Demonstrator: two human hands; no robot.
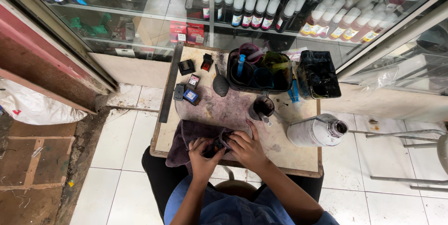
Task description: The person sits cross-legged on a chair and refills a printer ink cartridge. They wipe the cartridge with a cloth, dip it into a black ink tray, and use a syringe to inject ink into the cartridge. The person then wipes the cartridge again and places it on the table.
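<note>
Two hands, left hand (203, 152) and right hand (246, 149), meet at the near tabletop (289, 152) edge, fingers curled shut around a small black cartridge (215, 148) over a purple cloth (186, 136). Beyond stand a white bottle (317, 131), loose cartridges (191, 95) and an ink-stained tray (259, 72).

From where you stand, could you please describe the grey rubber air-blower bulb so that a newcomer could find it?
Start at the small stained table. Left of the black tray of ink cups lies the air-blower bulb. It alone is round and grey; the ink cartridges beside it are boxy.
</note>
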